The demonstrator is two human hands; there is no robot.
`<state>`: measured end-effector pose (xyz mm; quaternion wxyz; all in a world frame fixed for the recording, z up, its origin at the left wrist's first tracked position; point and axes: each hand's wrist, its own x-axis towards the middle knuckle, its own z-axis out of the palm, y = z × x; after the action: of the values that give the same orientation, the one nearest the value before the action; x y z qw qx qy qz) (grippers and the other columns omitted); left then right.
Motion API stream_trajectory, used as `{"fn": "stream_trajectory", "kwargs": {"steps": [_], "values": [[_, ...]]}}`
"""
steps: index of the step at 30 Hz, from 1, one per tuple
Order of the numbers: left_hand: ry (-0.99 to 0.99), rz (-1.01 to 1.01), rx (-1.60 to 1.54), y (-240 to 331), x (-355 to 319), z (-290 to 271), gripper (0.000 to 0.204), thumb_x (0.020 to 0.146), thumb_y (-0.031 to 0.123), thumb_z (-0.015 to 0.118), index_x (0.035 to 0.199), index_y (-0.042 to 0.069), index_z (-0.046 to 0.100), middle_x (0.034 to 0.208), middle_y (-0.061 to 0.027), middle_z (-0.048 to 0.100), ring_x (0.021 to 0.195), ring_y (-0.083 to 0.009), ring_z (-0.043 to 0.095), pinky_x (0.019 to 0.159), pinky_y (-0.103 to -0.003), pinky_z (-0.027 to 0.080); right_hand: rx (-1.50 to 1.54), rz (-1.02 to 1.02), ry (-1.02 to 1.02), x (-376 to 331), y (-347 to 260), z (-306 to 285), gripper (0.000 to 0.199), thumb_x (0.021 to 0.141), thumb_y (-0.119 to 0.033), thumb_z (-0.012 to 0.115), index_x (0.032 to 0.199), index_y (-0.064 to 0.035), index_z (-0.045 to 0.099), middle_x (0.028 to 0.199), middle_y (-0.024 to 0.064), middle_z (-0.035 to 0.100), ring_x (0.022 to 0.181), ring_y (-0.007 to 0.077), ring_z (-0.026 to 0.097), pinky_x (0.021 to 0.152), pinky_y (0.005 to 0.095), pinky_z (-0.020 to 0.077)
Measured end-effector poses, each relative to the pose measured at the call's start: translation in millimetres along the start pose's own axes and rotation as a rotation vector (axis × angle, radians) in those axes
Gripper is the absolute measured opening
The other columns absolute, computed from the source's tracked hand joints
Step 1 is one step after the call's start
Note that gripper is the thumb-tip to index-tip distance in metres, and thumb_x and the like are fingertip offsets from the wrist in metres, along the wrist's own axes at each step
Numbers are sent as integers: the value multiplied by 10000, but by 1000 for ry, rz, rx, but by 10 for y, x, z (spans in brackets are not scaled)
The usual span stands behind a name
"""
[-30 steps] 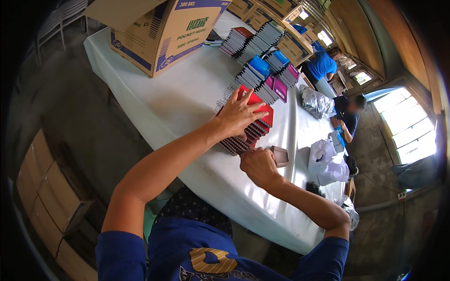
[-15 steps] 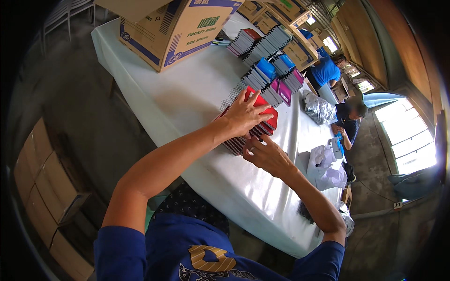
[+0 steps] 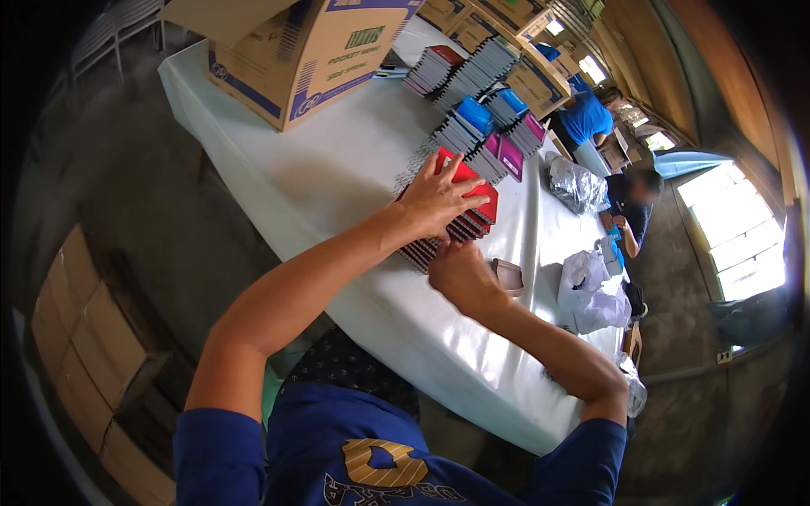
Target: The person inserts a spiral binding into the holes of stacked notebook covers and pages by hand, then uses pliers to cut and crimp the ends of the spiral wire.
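A stack of red-covered spiral notebooks (image 3: 481,202) stands on the white-covered table. My left hand (image 3: 437,202) lies over its top with the fingers spread, pressing on the red cover. At the near side of the stack, by the dark spiral edges, my right hand (image 3: 460,274) is closed with its back turned up. Whatever its fingers hold, if anything, is hidden. A small brown tray (image 3: 508,277) sits just to the right of that hand. Beyond the red stack are piles of notebooks with blue covers (image 3: 475,116) and magenta covers (image 3: 510,157).
A large cardboard box (image 3: 312,59) stands on the table (image 3: 295,181) at the far left. Plastic-wrapped goods (image 3: 576,184) and a white plastic bag (image 3: 586,287) lie along the right side. Two people in blue (image 3: 588,116) and dark clothing (image 3: 629,202) work beyond. Cartons (image 3: 97,329) stand at left.
My right hand has turned over and its fingers have closed, pulling in slightly toward me. The small brown tray now shows beside it. My left hand stays on the red stack.
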<state>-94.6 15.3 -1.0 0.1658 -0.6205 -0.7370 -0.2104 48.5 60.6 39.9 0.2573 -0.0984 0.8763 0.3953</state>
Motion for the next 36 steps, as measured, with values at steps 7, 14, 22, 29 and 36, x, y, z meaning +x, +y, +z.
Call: {"fn": "stream_trajectory", "kwargs": {"steps": [7,14,22,29,36], "values": [[-20,2,38,12,6,17,983,545,459,881,1422,312,459,1522,11,386,1406,-410,290,1092,-630,271,-189,-246,530,-147,302,354,305,782,-221,689,1073,-156,621,1091,-17,610,1167,159,503,911,347,400],[5,14,34,17,14,-9,985,539,476,877,1419,309,465,1514,23,395,1409,-400,288,1097,-632,263,-306,-300,551,-141,355,470,289,788,-246,675,1052,-148,610,1168,-26,566,1153,145,493,913,333,402],[1,12,16,8,2,-6,1015,524,478,886,1427,316,452,1511,38,398,1415,-395,280,1118,-635,231,60,57,52,-99,-225,256,84,756,-108,654,774,-50,712,796,114,660,653,278,643,432,418,462],[-32,16,15,-26,-6,-28,999,552,460,884,1435,301,444,1505,26,410,1420,-397,271,1124,-633,224,523,368,120,-520,-205,594,333,852,-353,646,1040,-78,626,1019,120,628,1034,240,573,837,426,421],[-60,62,58,-39,52,-112,1023,592,539,825,1473,240,398,1504,-33,407,1424,-412,256,1121,-643,206,981,411,195,-757,298,1849,373,979,-321,536,1213,-34,576,1187,197,589,1162,355,547,937,477,446]]}}
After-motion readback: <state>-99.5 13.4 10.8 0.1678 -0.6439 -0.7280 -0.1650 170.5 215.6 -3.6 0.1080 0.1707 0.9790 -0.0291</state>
